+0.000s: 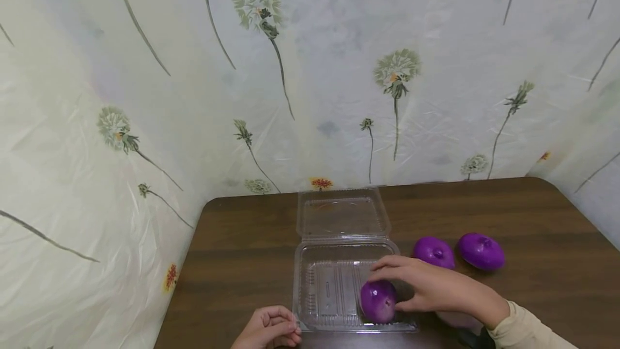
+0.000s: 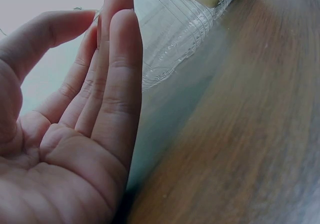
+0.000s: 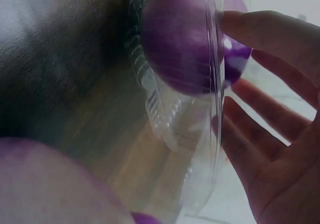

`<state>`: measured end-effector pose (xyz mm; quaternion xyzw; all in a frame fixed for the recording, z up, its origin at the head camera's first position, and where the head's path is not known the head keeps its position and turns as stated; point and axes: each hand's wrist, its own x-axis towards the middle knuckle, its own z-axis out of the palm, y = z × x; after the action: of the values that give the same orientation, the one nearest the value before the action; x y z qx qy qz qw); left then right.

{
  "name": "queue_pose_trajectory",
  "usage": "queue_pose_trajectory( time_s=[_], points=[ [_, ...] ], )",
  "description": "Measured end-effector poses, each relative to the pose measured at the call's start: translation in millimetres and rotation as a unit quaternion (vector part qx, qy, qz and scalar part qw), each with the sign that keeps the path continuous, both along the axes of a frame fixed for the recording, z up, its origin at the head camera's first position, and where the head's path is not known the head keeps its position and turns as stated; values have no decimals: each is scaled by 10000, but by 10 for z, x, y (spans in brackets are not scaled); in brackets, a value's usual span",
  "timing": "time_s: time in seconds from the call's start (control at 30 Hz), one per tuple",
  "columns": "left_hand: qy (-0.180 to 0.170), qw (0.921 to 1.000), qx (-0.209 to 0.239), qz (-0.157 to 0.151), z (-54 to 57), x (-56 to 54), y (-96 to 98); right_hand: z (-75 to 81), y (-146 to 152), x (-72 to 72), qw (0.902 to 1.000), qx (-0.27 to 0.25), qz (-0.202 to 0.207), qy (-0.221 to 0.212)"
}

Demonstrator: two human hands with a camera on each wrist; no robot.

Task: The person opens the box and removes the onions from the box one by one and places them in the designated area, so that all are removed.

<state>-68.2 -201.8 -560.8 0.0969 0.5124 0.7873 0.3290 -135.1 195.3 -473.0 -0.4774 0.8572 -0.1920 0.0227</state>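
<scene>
A clear plastic clamshell box (image 1: pixel 310 284) lies on the table with its lid (image 1: pixel 339 214) folded back. In its near right part sits a round purple eggplant (image 1: pixel 378 303), glossy with a paler end. My right hand (image 1: pixel 421 284) holds this eggplant, thumb on its right side and fingers over its far side. The right wrist view shows the same eggplant (image 3: pixel 175 43) through the box wall. My left hand (image 1: pixel 273 327) is at the box's near left corner, fingers fairly straight in the left wrist view, thumb close to them; whether it touches the box is unclear.
Two more purple eggplants, one (image 1: pixel 433 251) partly behind my right hand and one (image 1: pixel 481 252) farther right, lie on the brown wooden table (image 1: pixel 242 263). A paler one (image 1: pixel 457 319) is partly hidden under my right wrist. A dandelion-patterned sheet (image 1: pixel 329 85) hangs behind the table.
</scene>
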Motion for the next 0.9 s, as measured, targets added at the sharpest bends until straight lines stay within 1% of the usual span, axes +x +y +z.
queue_pose_trajectory(
  time_s=[0.2, 0.4, 0.47, 0.57, 0.67, 0.8, 0.9],
  points=[
    [-41, 10000, 0, -4, -8, 0, -1, -10, -103, -26, 9988, 239, 155, -406],
    [-7, 10000, -10, 32, -15, -6, -4, -65, -213, -50, 9984, 153, 360, -405],
    [11, 10000, 6, 40, -14, -7, 0, -72, -236, -52, 9982, 143, 334, -485],
    [35, 10000, 41, 41, -13, -8, 4, -77, -252, -53, 9975, 189, 166, -663],
    [55, 10000, 39, 38, -13, -8, 4, -90, -271, -68, 9972, 91, 118, -737],
    [-14, 10000, -77, 34, -13, -6, -3, -121, -300, -103, 9960, -158, 289, -832],
    [-89, 9998, -164, 21, -10, -5, -7, -142, -310, -113, 9947, -210, 324, -954]
  ],
)
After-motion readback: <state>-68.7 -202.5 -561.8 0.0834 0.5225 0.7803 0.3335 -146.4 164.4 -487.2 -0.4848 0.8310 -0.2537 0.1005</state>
